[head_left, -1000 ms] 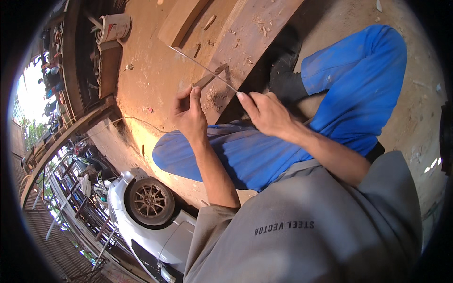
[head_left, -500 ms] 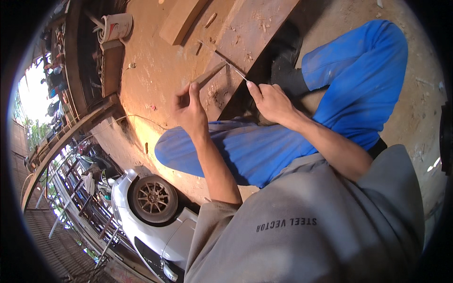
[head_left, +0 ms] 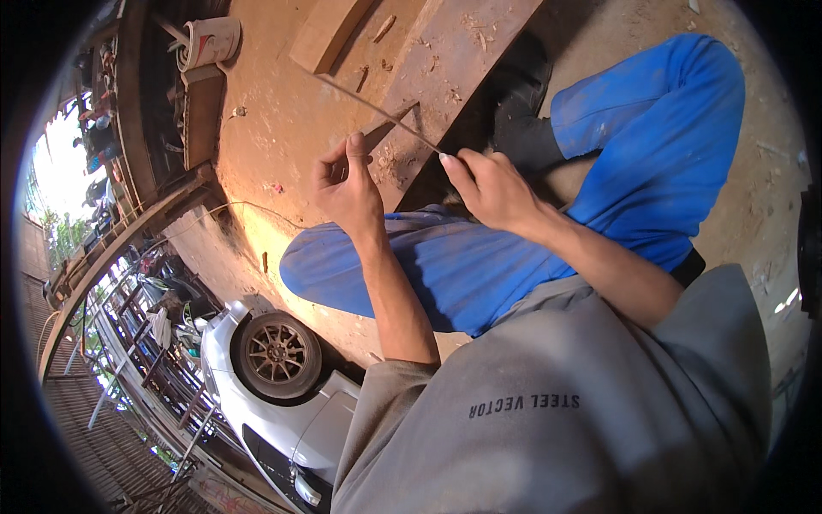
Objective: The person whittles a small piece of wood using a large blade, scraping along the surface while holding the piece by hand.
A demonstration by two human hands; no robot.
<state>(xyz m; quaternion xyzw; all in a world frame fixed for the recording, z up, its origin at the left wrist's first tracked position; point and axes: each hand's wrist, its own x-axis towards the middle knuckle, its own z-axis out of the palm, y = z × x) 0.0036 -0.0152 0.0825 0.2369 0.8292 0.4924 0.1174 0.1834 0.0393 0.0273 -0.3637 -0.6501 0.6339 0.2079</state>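
My right hand [head_left: 495,188] is closed round the near end of a long thin rod-like tool [head_left: 364,100], thumb laid along it. The tool slants up and left; whether it is a file or a blade I cannot tell. My left hand [head_left: 351,184] is raised with curled fingers and the thumb pointing up. A dark-edged piece of wood [head_left: 394,124] juts from behind that thumb, seemingly in its grip, and the tool crosses over its far end. Beneath them lies a broad wooden plank [head_left: 454,64] strewn with wood shavings [head_left: 394,167].
A thick wooden block [head_left: 330,34] lies beyond the plank. At the far left stands a white bucket [head_left: 210,43] on a wooden support. My legs in blue trousers [head_left: 651,128] flank the plank. A white car [head_left: 321,428] with a bronze-coloured wheel is at the lower left.
The tool has slid up and left, so its tip reaches farther past the wood. My left hand has risen slightly; my right hand has shifted slightly down and left.
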